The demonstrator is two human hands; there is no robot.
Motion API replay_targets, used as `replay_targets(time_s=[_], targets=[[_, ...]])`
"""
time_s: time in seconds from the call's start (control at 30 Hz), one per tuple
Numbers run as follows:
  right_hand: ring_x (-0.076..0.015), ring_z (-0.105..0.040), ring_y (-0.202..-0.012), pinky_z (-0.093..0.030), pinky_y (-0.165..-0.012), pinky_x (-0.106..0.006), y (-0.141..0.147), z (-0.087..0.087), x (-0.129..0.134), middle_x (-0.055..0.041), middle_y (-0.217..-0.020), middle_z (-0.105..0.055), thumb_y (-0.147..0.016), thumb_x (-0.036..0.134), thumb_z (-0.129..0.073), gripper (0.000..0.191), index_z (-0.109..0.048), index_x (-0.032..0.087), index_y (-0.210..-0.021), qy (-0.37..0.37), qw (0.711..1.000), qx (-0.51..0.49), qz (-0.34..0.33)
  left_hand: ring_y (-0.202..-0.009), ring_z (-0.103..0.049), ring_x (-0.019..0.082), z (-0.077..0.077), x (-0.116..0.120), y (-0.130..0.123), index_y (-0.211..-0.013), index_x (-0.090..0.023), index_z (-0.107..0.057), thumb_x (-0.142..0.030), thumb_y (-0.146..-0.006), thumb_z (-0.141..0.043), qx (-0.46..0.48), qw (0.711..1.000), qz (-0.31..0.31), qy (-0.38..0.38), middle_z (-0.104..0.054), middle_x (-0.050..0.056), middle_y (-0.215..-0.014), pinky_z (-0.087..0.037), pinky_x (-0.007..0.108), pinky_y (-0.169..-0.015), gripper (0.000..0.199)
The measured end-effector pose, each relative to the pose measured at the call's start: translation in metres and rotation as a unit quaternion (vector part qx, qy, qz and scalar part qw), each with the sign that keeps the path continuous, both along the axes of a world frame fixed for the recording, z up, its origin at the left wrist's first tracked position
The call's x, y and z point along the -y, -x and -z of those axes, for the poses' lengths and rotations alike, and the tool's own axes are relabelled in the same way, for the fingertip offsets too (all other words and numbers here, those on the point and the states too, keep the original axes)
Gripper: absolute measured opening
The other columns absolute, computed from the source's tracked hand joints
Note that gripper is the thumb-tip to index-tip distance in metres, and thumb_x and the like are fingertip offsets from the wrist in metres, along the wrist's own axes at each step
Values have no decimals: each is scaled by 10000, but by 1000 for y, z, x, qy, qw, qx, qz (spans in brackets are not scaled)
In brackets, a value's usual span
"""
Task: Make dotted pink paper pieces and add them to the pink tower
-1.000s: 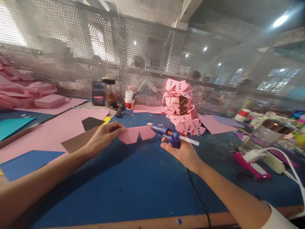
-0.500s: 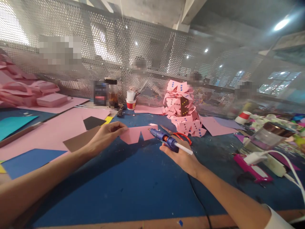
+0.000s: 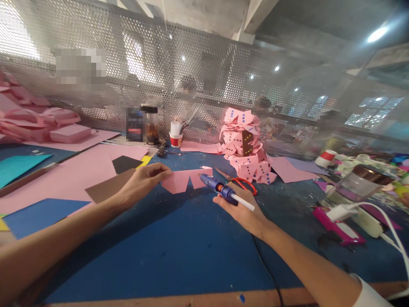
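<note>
Between thumb and fingers, my left hand (image 3: 147,181) pinches the left end of a notched pink paper piece (image 3: 176,182) above the blue table. My right hand (image 3: 243,209) is wrapped round a blue glue gun (image 3: 220,187) with a white glue stick out of its back. The gun's nozzle is at the right part of the paper; whether it touches cannot be made out. Red-handled scissors (image 3: 245,184) lie just behind my right hand. Farther back stands a stack of folded pink paper pieces (image 3: 243,145) with coloured dots.
Pink sheets (image 3: 79,170), a brown sheet (image 3: 110,186) and a blue sheet (image 3: 46,216) lie left. Behind are a jar (image 3: 151,128) and a red-white cup (image 3: 175,138). At right are a lidded container (image 3: 358,185), a magenta device (image 3: 338,226) and cables. A black cord runs to the front edge.
The glue gun in my right hand has shifted very slightly left, its back end tilting a little. My left hand and the pink paper have hardly moved.
</note>
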State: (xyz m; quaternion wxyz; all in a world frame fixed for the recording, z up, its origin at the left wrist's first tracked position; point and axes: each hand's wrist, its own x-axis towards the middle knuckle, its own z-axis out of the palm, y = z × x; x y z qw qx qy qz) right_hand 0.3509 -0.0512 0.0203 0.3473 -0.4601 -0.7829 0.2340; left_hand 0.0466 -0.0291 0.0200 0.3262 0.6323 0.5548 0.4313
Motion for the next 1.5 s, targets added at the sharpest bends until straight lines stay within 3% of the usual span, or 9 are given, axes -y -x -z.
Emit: replay_targets(time_s=[0.43,1.5], targets=[[-129,-538,-549,-354,-526,-239,-1,6,-4,55,-630,-576,-857,454,-696,269,-553,228,-825,-36,999,19,-2,-652,-535,137,-1,0,-1,-816,-199,-667,-520,-831,-642,-3,1000,7,-1,-625,-19,-725,-427,222,-577,322],[-141,-516,-553,-338,-535,-247,-1,5,-5,43,-621,-557,-900,492,-628,323,-485,235,-766,-43,997,57,1,-644,-563,144,-4,3,-4,-828,-200,-670,-513,-843,-639,10,1000,19,4,-652,-13,-718,-450,226,-583,314]])
